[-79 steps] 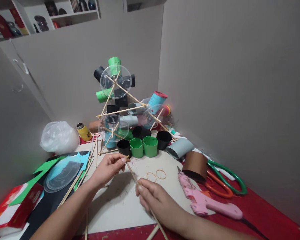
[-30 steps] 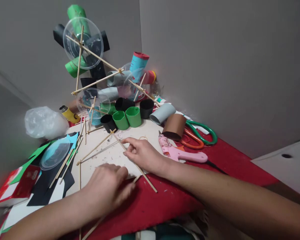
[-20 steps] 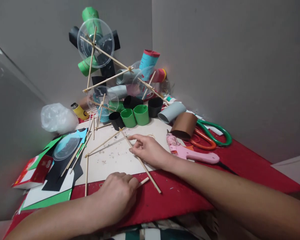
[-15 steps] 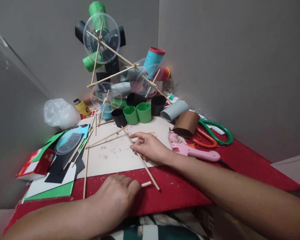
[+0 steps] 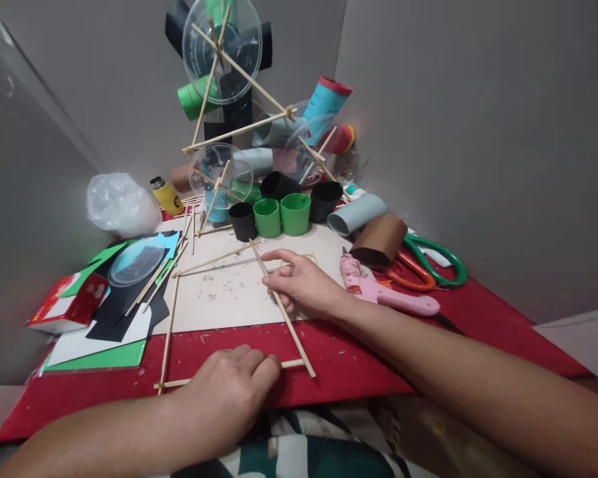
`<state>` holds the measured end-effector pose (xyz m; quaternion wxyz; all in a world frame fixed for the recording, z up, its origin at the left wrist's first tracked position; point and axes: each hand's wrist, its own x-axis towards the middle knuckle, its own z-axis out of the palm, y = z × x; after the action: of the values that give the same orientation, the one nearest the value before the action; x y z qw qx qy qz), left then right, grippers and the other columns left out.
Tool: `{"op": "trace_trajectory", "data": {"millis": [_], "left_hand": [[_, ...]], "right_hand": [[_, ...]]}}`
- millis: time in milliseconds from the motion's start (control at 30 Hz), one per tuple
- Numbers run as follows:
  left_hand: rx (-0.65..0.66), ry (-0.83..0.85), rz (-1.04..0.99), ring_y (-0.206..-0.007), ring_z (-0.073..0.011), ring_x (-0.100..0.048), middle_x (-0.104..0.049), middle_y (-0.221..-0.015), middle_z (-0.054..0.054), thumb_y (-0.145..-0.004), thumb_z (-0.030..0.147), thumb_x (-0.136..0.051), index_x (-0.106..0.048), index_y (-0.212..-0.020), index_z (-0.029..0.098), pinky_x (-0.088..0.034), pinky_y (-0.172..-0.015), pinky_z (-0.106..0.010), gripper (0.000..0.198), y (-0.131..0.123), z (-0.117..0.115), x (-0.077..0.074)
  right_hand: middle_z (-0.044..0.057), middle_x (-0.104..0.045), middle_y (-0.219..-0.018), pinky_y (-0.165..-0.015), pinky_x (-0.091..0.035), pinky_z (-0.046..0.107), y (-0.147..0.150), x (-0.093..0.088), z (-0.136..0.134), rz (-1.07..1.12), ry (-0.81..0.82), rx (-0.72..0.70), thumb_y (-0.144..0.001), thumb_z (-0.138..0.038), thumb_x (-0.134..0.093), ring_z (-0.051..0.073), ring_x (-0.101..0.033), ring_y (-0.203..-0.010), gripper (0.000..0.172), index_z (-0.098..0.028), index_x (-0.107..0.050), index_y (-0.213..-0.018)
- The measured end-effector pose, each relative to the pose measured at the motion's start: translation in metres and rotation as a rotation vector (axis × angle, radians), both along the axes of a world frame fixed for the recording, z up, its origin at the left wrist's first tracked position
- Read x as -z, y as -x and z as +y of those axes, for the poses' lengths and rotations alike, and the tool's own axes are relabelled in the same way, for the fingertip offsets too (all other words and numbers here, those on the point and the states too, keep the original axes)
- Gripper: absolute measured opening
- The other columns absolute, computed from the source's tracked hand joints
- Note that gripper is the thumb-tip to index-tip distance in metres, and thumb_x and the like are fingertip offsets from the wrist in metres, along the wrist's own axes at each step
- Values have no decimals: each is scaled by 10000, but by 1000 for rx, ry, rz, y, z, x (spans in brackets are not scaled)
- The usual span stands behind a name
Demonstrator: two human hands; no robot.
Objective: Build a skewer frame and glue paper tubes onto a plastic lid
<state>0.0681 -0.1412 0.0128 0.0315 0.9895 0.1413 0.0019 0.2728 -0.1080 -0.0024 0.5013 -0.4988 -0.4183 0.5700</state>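
Observation:
My left hand [image 5: 232, 388] is closed around the near wooden stick [image 5: 175, 383], whose two ends show on either side of it. That stick's right end meets the lower part of a slanting stick [image 5: 292, 332]; whether they are fixed together I cannot tell. My right hand [image 5: 303, 287] pinches the slanting stick higher up, forefinger stretched along it. A left stick [image 5: 168, 328] and a far stick [image 5: 214, 259] make up the other sides of this four-sided frame. Its corners at the left look bound or glued.
A pink glue gun [image 5: 379, 297] lies right of my right hand, by orange-handled scissors [image 5: 413, 272] and a brown paper tube [image 5: 380, 239]. Green cups [image 5: 295, 216] stand behind. Left are paper sheets [image 5: 99, 355] and a red box [image 5: 64, 309]. A stick-and-disc wheel structure [image 5: 242, 136] rises at the back.
The near stick's right end now meets the slanting stick, where a gap showed before. The frame's near left corner has come into sight. My view has shifted slightly.

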Motion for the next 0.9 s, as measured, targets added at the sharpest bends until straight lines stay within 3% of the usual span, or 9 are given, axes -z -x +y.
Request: {"op": "trace_trajectory", "data": {"millis": [200, 300, 500, 900], "left_hand": [[25, -47, -133, -577, -163, -497, -555, -678, -10, -897, 116, -451, -497, -844, 170, -418, -519, -281, 89, -1, 2, 17], [29, -93, -199, -544, -155, -490, -563, -661, -5, -913, 145, -454, -505, -888, 158, -414, -505, -279, 59, -2, 4, 21], [148, -184, -187, -612, -173, -574, -629, -786, -53, -930, 134, -386, -400, -1318, 61, -465, -517, -294, 394, -2, 6, 12], [204, -294, -197, -589, -182, -547, -579, -723, -55, -911, 119, -382, -414, -1318, 14, -427, -477, -327, 421, 3, 1, 7]], "right_hand": [[-123, -526, -502, -309, -439, 165, 4, 8, 2, -41, -9, -14, -752, -148, -606, 80, -468, -337, 483, -208, -440, -1202], [-121, -528, -502, -312, -448, 171, 4, 10, 3, -64, -7, -16, -750, -134, -601, 83, -470, -339, 522, -208, -428, -1238], [-118, -531, -507, -311, -448, 169, 6, 13, 3, -72, -15, -34, -757, -163, -598, 85, -484, -343, 540, -221, -423, -1265], [-121, -537, -514, -331, -456, 173, 10, 15, 1, -14, -18, -45, -739, -259, -654, 82, -494, -350, 554, -219, -428, -1243]]}}
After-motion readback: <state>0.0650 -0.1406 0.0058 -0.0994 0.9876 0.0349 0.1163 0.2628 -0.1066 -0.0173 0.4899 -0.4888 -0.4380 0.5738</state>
